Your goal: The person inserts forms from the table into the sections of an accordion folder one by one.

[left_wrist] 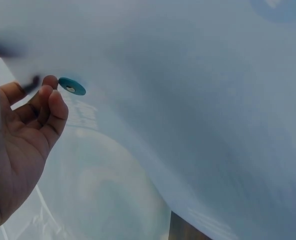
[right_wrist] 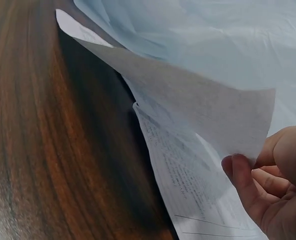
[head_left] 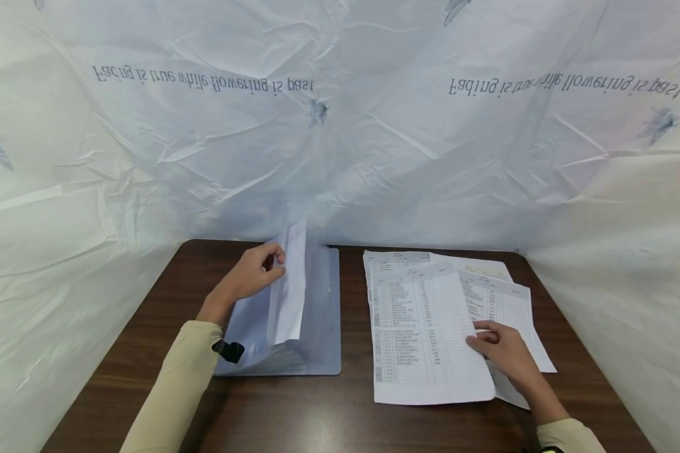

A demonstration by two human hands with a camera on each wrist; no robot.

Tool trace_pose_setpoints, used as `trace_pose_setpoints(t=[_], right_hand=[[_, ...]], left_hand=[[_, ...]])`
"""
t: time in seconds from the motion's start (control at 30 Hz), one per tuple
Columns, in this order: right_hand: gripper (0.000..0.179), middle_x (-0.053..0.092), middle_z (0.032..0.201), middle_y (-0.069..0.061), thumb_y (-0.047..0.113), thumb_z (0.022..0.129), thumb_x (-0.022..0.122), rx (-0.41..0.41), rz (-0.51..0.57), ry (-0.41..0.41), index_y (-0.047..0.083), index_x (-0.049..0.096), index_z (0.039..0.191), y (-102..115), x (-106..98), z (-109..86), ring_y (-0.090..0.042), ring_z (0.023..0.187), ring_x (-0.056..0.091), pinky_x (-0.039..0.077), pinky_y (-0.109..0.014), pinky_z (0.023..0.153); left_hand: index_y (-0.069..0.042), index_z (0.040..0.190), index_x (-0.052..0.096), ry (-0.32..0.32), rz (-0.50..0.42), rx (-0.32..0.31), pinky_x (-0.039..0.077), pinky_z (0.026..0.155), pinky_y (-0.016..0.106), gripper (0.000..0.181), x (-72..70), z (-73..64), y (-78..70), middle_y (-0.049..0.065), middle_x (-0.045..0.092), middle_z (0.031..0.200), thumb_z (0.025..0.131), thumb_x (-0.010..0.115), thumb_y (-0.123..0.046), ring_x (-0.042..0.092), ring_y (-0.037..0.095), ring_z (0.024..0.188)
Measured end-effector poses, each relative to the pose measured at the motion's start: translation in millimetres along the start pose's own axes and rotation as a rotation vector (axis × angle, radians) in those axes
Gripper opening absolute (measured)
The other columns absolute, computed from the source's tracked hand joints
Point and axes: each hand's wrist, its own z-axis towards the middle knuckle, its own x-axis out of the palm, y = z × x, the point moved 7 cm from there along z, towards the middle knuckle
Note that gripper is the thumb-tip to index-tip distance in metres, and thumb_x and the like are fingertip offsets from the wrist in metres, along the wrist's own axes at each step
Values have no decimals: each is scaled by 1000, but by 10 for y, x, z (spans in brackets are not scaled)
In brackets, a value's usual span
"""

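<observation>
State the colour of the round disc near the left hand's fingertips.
The disc is teal, clearest in the left wrist view.

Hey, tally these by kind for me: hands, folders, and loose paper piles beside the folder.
Hands: 2 (left hand, right hand)
Folders: 1 (bluish plastic folder)
Loose paper piles: 1 (overlapping printed pile)
Total: 4
</observation>
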Motion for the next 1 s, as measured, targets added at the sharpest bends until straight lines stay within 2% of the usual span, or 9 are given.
trace_pose_setpoints(t=[0.67,1.0], right_hand=[[52,73,105,-19,25,96,71,-33,37,-95,-8,56,134,135,-138,19,-15,80,67,51,-26,65],[52,73,110,-20,29,98,69,-43,75,-96,-6,56,135,260,-198,39,-14,83,67,54,-26,69]], left_hand=[[-16,95,55,11,0,-10,41,64,34,8,-9,-11,-4,2,49,79,94,62,-13,47,18,70],[-16,95,55,14,-7,-12,42,65,33,8,-6,-12,-6,2,49,80,94,62,-13,48,18,71]])
